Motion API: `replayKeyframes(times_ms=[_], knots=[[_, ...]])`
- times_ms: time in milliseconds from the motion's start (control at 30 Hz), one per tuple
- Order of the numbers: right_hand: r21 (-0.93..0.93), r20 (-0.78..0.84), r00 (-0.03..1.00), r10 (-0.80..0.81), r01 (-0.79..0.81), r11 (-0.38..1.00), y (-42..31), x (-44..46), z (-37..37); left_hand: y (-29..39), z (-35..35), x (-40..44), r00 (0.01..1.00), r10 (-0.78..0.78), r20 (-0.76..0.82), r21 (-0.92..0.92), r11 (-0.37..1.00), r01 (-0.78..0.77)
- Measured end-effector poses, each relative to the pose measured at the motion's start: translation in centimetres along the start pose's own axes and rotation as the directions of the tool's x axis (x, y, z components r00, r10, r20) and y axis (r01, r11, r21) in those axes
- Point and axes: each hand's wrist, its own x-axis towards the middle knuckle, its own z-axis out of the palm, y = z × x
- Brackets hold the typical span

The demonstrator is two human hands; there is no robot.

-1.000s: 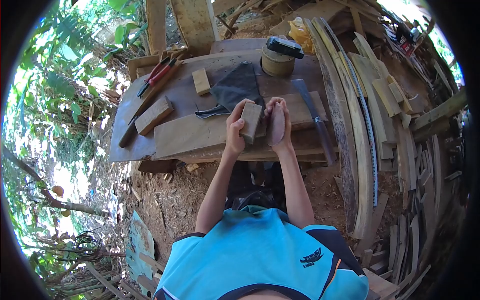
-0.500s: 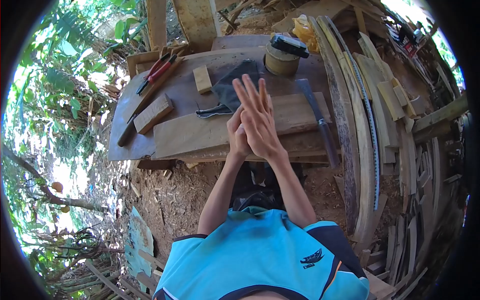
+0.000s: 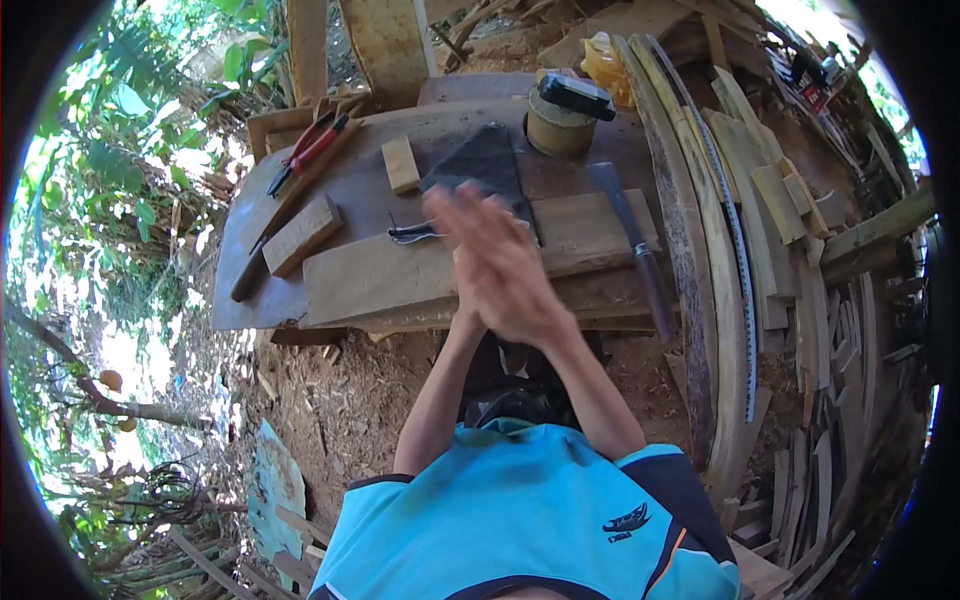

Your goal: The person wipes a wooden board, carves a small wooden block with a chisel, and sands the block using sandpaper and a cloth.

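My right hand [image 3: 503, 270] lies flat across my left hand [image 3: 466, 298], palm side inward, over the near edge of the workbench. Its fingers are stretched out and smeared by motion; no object shows in it. Most of my left hand is hidden behind the right, so its fingers cannot be made out. Just beyond the hands is a dark cloth [image 3: 485, 160], partly covered by them. Under them lies a wide wooden plank [image 3: 385, 270]. A machete-like blade with a dark handle [image 3: 652, 285] rests across the plank's right end.
Red-handled pliers [image 3: 318, 145], a small wood block [image 3: 401, 165], a larger block [image 3: 304, 235] and a dark-handled tool [image 3: 250, 272] lie on the bench's left. A round container [image 3: 560, 125] with a black object on top stands at the back. Long boards [image 3: 700, 250] line the right.
My right hand has tilted left and its upright fingers have swung down leftward over the left hand. The left hand is now more hidden. The bench items stay in place.
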Motion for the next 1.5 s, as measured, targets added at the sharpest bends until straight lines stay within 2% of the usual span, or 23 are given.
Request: replayKeyframes(times_ms=[67,100,200,233,333,367,467,500,600,633,700,733,767,867,900,967,1133,1200,1267,1300,1367,1433,1500], knots=[[0.072,0.088,0.996,-0.019,0.013,0.997,-0.9,-0.6,-0.1,0.0,-0.6,-0.4,0.999,-0.018,0.038,0.022,1.000,0.017],[0.152,0.040,0.984,0.173,-0.177,0.972,0.9,-0.3,-0.4,0.7,-0.8,-0.6,0.999,-0.036,0.034,0.025,0.999,0.035],[0.163,-0.070,0.983,0.171,-0.158,0.974,1.2,-0.2,0.4,0.8,-0.8,-0.4,0.997,-0.037,0.075,-0.097,0.994,0.044],[-0.039,0.049,0.998,0.026,-0.024,0.999,-0.7,-1.2,0.3,0.5,-0.5,-0.5,0.999,-0.003,0.052,-0.042,0.999,0.005],[0.078,0.036,0.993,0.108,-0.111,0.991,0.5,-0.6,-0.1,1.2,-0.9,-0.6,0.998,-0.034,0.058,0.078,0.997,0.029],[0.162,-0.026,0.971,0.238,-0.231,0.959,1.6,0.6,-0.3,0.9,-1.0,-0.9,0.996,-0.031,0.087,-0.051,0.998,0.036],[0.036,0.042,0.998,0.056,-0.058,0.998,-0.3,-1.0,0.3,0.4,-0.5,-0.8,1.000,-0.004,-0.012,0.026,1.000,0.004],[-0.082,0.169,0.985,0.022,-0.008,0.997,-2.2,-1.5,0.4,0.5,-0.2,-0.4,0.999,-0.004,-0.032,0.034,0.999,0.005],[0.081,-0.059,0.961,0.269,-0.264,0.961,3.0,-0.3,0.3,1.7,-0.7,-0.8,0.995,-0.098,0.002,0.017,0.995,0.098],[0.159,-0.039,0.944,0.326,-0.317,0.935,3.9,-0.3,0.8,1.9,-0.5,-0.8,0.998,-0.066,-0.023,0.045,0.997,0.067],[-0.045,0.051,0.993,0.111,-0.108,0.993,0.0,-1.4,0.4,1.3,1.2,-0.8,0.971,-0.159,-0.179,-0.127,0.982,0.137],[-0.126,0.117,0.993,0.014,0.000,0.992,-1.5,-1.9,0.7,1.3,0.6,-0.8,0.984,-0.123,-0.130,-0.071,0.991,0.114],[-0.154,0.115,0.993,0.032,-0.014,0.988,-0.6,-1.8,0.2,1.3,-0.1,-0.9,0.993,-0.086,-0.081,-0.017,0.996,0.085],[0.193,-0.052,0.947,0.317,-0.302,0.934,4.7,-0.3,0.9,2.2,-1.2,-0.7,0.991,-0.121,0.059,0.076,0.990,0.116],[0.374,-0.121,0.940,0.318,-0.253,0.892,4.7,0.0,1.7,2.0,-0.6,-0.6,0.993,-0.115,0.000,-0.035,0.993,0.115],[0.518,-0.018,0.887,0.461,-0.386,0.763,4.8,0.0,2.1,1.9,-0.1,-0.2,0.992,-0.122,-0.032,-0.149,0.982,0.116],[0.708,0.092,0.730,0.677,-0.526,0.471,5.8,-0.5,1.0,2.0,-0.9,-0.5,0.987,-0.139,0.086,-0.127,0.981,0.149],[0.706,0.042,0.737,0.674,-0.500,0.503,5.7,-0.5,0.9,2.0,-1.0,-0.6,0.989,-0.125,0.079,-0.123,0.983,0.134],[0.642,-0.072,0.822,0.565,-0.396,0.657,5.0,-0.3,0.8,1.9,-0.8,-0.6,0.990,-0.118,0.077,-0.136,0.983,0.128],[0.473,-0.046,0.875,0.483,-0.406,0.782,4.6,-0.1,0.7,2.0,-0.5,-0.6,0.996,-0.078,0.043,-0.115,0.990,0.082],[0.188,-0.186,0.925,0.332,-0.298,0.936,1.8,-0.1,1.5,2.1,0.0,-0.6,1.000,0.004,-0.028,-0.062,0.998,-0.005],[-0.095,-0.169,0.965,0.201,-0.219,0.971,-0.3,-0.2,1.6,1.2,1.4,-1.6,0.957,-0.237,-0.168,-0.256,0.948,0.190],[-0.346,-0.027,0.988,0.153,-0.153,0.926,-0.9,-0.9,1.2,-1.4,0.5,-2.7,0.975,-0.071,-0.209,-0.007,0.997,0.071]])
